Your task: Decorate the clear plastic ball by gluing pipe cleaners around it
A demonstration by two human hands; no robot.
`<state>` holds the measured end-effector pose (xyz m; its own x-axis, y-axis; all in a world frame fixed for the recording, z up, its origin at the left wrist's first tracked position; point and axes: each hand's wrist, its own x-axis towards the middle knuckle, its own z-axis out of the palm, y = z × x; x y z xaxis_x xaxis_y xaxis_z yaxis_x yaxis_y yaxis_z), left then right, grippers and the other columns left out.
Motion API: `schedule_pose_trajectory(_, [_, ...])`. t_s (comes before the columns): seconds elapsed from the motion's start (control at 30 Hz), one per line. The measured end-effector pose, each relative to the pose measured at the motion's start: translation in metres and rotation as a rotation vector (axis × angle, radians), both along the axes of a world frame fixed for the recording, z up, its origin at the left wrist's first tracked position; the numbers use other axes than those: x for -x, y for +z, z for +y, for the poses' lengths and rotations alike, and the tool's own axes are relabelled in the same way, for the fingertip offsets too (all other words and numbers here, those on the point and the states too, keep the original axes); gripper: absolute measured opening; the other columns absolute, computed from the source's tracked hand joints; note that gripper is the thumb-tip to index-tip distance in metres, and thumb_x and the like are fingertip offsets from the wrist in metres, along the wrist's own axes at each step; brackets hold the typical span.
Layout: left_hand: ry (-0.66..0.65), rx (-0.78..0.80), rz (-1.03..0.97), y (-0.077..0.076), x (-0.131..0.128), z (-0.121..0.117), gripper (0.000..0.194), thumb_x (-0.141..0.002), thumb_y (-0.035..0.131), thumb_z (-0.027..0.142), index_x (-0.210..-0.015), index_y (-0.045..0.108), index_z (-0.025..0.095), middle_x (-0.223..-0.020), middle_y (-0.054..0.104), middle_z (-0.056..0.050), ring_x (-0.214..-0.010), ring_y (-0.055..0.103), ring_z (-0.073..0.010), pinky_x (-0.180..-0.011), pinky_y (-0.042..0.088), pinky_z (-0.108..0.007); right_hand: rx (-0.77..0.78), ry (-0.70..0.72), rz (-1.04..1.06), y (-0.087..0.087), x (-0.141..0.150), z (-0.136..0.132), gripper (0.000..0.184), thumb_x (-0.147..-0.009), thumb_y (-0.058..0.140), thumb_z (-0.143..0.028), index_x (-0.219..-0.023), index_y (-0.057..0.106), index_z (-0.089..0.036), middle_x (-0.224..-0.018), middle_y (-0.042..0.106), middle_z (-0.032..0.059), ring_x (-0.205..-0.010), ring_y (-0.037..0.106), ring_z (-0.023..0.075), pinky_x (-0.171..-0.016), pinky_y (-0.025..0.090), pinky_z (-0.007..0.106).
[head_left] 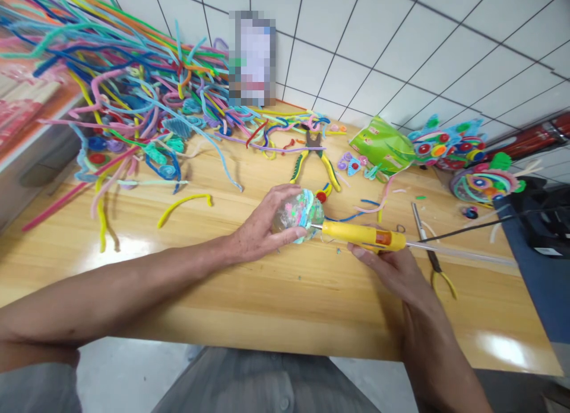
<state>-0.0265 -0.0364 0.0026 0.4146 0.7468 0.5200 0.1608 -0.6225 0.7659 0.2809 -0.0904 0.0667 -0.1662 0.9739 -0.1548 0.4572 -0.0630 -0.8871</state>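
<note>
My left hand (271, 223) grips a clear ball (289, 212) with colourful bits on it and pale pipe cleaner strips along its right side. In my right hand (387, 261) is a yellow hot glue gun (356, 233), pointing left. Its metal nozzle meets the ball's right side, and a clear glue stick (463, 255) sticks out of its rear. Just behind the ball lies a small red and yellow pipe cleaner piece (322, 195). Pliers (314, 154) with green and yellow handles rest beyond that.
Many coloured pipe cleaners (146, 98) heap up at the back left. A green packet (383, 144) and decorated pipe cleaner pieces (483, 184) stand at the back right. Yellow-handled tweezers or pliers (431, 258) lie on the right, near a black cord (472, 226). A tiled wall (347, 44) bounds the table (214, 306).
</note>
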Motion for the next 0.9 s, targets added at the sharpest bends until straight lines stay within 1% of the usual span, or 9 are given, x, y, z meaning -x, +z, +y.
schedule_pose_trajectory(0.1, [0.007,0.001,0.001,0.0,0.0,0.0,0.069,-0.102,0.072,0.045,-0.16,0.041,0.028,-0.157,0.054,-0.017,-0.154,0.05,-0.0325,-0.128,0.047,-0.056,-0.017,0.006,-0.017,0.0,0.001,0.0,0.041,-0.089,0.079,-0.065,-0.097,0.081,-0.025,-0.09,0.084,0.0055,-0.084,0.078,0.0258,-0.077,0.067,0.038])
schedule_pose_trajectory(0.23, [0.013,-0.001,-0.001,-0.001,-0.001,0.0,0.067,-0.102,0.071,0.049,-0.16,0.042,0.028,-0.157,0.055,-0.016,-0.153,0.051,-0.0318,-0.127,0.047,-0.055,-0.053,-0.02,-0.008,-0.003,0.004,0.001,0.043,-0.089,0.078,-0.066,-0.098,0.08,-0.024,-0.089,0.082,0.0051,-0.083,0.077,0.0255,-0.075,0.066,0.037])
schedule_pose_trajectory(0.37, [0.008,-0.016,-0.009,-0.002,-0.002,0.001,0.068,-0.102,0.072,0.046,-0.16,0.041,0.028,-0.156,0.054,-0.017,-0.152,0.051,-0.0317,-0.127,0.047,-0.055,-0.07,-0.03,-0.013,-0.004,0.002,0.0,0.044,-0.089,0.078,-0.067,-0.097,0.08,-0.024,-0.088,0.082,0.0049,-0.082,0.076,0.0245,-0.074,0.065,0.036])
schedule_pose_trajectory(0.57, [0.005,0.011,0.005,-0.001,0.0,0.001,0.069,-0.101,0.072,0.046,-0.16,0.04,0.028,-0.157,0.054,-0.017,-0.152,0.051,-0.0342,-0.127,0.047,-0.058,-0.056,-0.004,-0.041,-0.003,-0.001,-0.001,0.04,-0.09,0.078,-0.065,-0.097,0.081,-0.025,-0.092,0.082,0.0053,-0.086,0.076,0.0258,-0.079,0.065,0.038])
schedule_pose_trajectory(0.77, [0.011,0.005,-0.012,-0.002,-0.001,0.0,0.069,-0.101,0.073,0.046,-0.16,0.041,0.028,-0.156,0.055,-0.016,-0.152,0.051,-0.0324,-0.128,0.047,-0.055,-0.082,-0.006,-0.039,0.004,0.006,0.001,0.046,-0.088,0.077,-0.071,-0.094,0.081,-0.026,-0.084,0.076,0.0044,-0.076,0.07,0.0235,-0.068,0.062,0.035])
schedule_pose_trajectory(0.9, [0.007,-0.014,-0.04,-0.003,-0.002,0.0,0.07,-0.101,0.074,0.043,-0.16,0.041,0.028,-0.156,0.055,-0.016,-0.152,0.051,-0.0319,-0.128,0.046,-0.054,-0.1,0.01,-0.056,0.007,0.009,0.002,0.048,-0.089,0.074,-0.074,-0.091,0.08,-0.026,-0.082,0.073,0.0044,-0.074,0.067,0.0227,-0.066,0.06,0.034])
